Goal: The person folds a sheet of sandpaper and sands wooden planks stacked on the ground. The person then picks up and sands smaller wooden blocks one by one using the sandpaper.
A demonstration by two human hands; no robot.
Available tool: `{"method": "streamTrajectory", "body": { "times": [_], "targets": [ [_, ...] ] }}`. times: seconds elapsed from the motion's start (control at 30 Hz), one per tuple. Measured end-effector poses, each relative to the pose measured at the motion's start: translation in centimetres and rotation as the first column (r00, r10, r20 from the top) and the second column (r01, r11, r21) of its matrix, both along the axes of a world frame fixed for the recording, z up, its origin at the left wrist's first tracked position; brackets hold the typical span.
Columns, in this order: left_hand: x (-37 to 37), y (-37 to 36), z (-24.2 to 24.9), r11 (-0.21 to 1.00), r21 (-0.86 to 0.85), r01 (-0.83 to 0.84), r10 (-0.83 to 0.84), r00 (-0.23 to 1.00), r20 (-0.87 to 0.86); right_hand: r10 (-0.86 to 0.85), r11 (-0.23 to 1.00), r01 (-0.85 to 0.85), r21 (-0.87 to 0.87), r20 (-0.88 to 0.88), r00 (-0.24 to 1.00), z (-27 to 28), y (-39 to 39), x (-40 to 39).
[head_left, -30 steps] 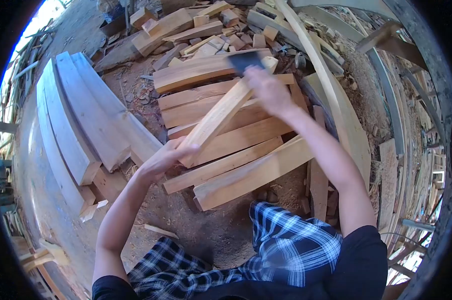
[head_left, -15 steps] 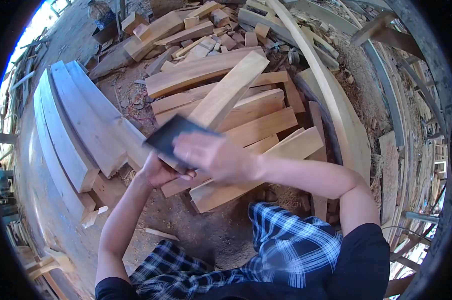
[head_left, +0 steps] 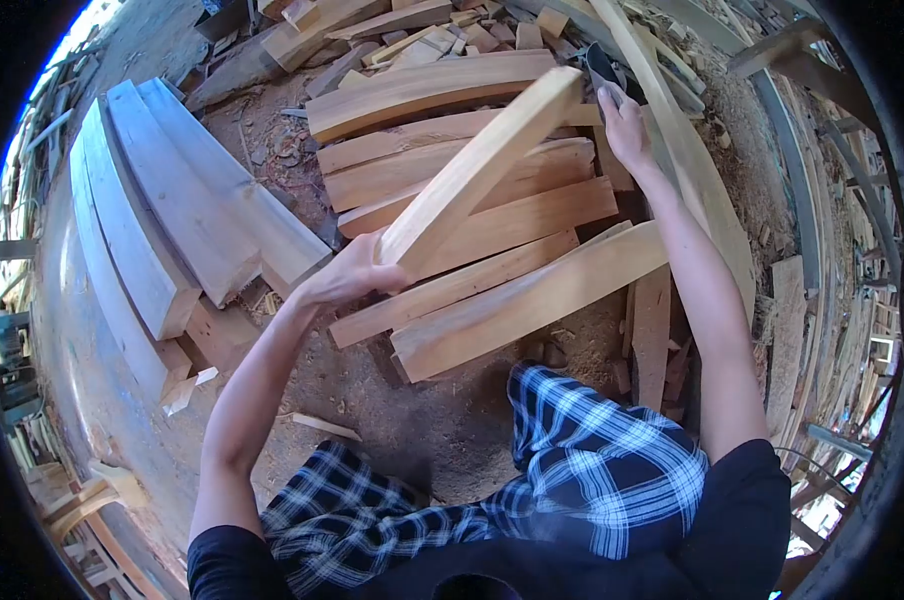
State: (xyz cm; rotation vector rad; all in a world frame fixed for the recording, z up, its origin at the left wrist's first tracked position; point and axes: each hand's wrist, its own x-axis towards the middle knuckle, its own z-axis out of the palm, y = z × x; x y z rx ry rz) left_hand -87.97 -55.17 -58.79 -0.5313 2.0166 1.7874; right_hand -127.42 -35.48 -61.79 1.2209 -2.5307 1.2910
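Observation:
My left hand (head_left: 357,272) is closed round the near end of a long pale wooden piece (head_left: 477,165), which slants up and away to the right over other planks. Farther off at the right, my right hand (head_left: 624,125) grips a dark flat sheet (head_left: 602,68), seen nearly edge-on beside the far end of that piece. Beneath the held wood, several reddish-brown curved planks (head_left: 542,215) lie side by side on the ground. The nearest one is a paler plank (head_left: 532,297).
Long bluish-lit boards (head_left: 187,215) lie at the left. Small wood offcuts (head_left: 442,42) are heaped at the back. A long curved beam (head_left: 662,130) runs down the right side. A thin wood strip (head_left: 324,427) lies on the floor near my knees.
My right hand has moved away to the far right with the dark sheet, which was over my left hand. The held piece now shows down to my left hand.

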Motion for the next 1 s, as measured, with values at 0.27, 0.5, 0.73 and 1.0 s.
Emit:
{"method": "streamTrajectory", "body": {
  "times": [0.27, 0.5, 0.73, 1.0],
  "targets": [
    [5.3, 0.3, -0.1, 0.872, -0.424, 0.243, -0.307, 0.948, -0.088, -0.158, 0.987, 0.158, 0.021, 0.023, 0.987, 2.6, 1.4, 1.6],
    [5.7, 1.0, 0.8, 0.793, -0.462, 0.398, -0.420, 0.906, 0.059, 0.025, 1.000, -0.025, -0.004, 0.025, 0.999, 0.4, 1.9, 2.2],
    [0.6, -4.3, -7.0, 0.754, -0.657, -0.003, -0.196, 0.953, -0.229, 0.085, 0.995, -0.088, 0.045, 0.066, 0.994, -0.5, 1.7, 3.2],
    [-2.6, -2.6, -7.3, 0.536, -0.816, -0.217, 0.178, 0.974, -0.142, 0.055, 0.994, -0.059, 0.089, 0.050, 0.997, 1.1, 1.9, 4.6]
  ]
}}
